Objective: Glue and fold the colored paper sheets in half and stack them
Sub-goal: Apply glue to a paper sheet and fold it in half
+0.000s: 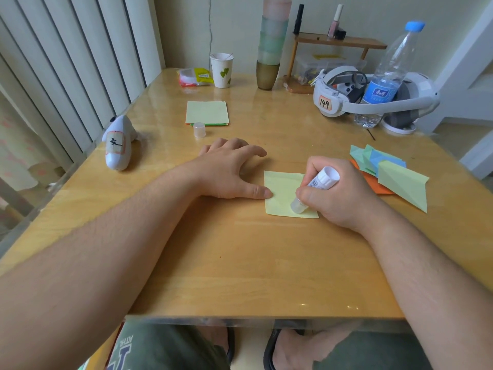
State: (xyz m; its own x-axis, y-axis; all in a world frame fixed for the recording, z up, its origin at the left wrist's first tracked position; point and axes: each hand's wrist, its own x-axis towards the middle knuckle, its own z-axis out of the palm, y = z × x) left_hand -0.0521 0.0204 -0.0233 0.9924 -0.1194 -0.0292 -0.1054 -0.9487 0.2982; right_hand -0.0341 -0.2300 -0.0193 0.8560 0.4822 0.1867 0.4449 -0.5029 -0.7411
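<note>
A pale yellow paper sheet [282,188] lies flat on the wooden table [240,263]. My left hand [229,169] rests beside it, fingers spread, with the thumb tip pressing the sheet's left edge. My right hand [338,193] grips a white glue stick [314,186], tilted with its tip down on the sheet near the lower right. The glue cap [199,130] stands apart, just in front of a stack of flat colored sheets [207,112] with a light green one on top. A pile of folded sheets [392,174] in green, blue and orange lies to the right.
A white controller [118,142] lies at the left. At the back stand a paper cup [222,70], a snack packet [194,76], stacked cups [270,49], a small wooden shelf [338,44], a white headset [373,97] and a water bottle [386,76].
</note>
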